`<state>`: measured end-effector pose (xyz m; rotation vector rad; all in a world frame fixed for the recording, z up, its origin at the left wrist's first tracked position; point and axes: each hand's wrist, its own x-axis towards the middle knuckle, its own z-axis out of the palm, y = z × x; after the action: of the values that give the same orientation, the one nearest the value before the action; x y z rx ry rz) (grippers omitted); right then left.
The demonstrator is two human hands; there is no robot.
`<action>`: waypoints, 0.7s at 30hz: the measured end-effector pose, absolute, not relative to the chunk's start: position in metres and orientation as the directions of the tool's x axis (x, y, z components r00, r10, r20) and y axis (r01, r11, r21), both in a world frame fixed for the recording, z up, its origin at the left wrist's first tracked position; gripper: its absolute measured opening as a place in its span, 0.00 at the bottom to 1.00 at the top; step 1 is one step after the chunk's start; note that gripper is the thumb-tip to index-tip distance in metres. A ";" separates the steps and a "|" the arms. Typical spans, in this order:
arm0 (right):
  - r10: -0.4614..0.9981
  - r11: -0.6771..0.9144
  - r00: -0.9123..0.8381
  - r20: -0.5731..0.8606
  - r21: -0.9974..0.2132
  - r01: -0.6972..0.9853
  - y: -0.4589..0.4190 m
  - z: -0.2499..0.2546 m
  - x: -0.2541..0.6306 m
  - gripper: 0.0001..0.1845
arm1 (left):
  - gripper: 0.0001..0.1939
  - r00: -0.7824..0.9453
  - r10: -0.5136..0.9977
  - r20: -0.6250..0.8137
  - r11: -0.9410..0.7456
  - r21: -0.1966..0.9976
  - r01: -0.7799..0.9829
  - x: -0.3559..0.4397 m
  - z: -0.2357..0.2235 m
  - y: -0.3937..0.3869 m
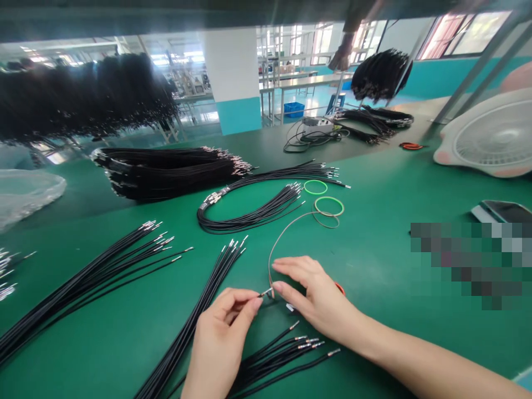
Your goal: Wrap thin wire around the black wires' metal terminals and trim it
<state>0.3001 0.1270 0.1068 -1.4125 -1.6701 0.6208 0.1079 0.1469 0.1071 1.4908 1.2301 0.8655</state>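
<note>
My left hand point(226, 324) pinches a thin black cable point(261, 295) between thumb and forefinger, close to its silvery metal tip. Opposite it, my right hand point(318, 293) has thumb and fingers apart, the thumb at or beside that tip; whether it touches is unclear. A thin brownish wire point(277, 238) curves from the green rings down to the cable tip, passing close to my right fingertips. Under and beside my left hand lie black cables with metal ends point(286, 352) and another bundle point(195, 316). A small white piece point(290, 307) sits below my right thumb.
More cable bundles lie on the green table point(374, 249): one at left point(95, 277), a bent one point(224, 224), and a thick stack point(166, 172) behind. Two green rings point(316, 187) rest mid-table. A white fan point(494, 133) and a phone-like device point(505, 213) are at right.
</note>
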 end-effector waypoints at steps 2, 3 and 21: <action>0.972 0.179 0.045 0.231 -0.850 0.496 0.125 0.115 0.306 0.10 | 0.05 0.266 0.955 0.134 -0.224 0.913 0.343 0.108 0.107 0.143; 0.984 0.129 0.050 0.169 -0.884 0.450 0.123 0.119 0.307 0.14 | 0.05 0.282 0.934 0.219 -0.315 0.878 0.361 0.107 0.107 0.141; 0.982 -0.139 -0.111 -0.151 -0.985 0.104 0.119 0.125 0.304 0.15 | 0.07 0.488 0.783 0.385 -0.582 0.731 0.356 0.102 0.105 0.133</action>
<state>0.3038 0.1187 0.1253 -1.3313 -1.2974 1.3602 0.1023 0.1326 0.1052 2.1611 0.9350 0.9700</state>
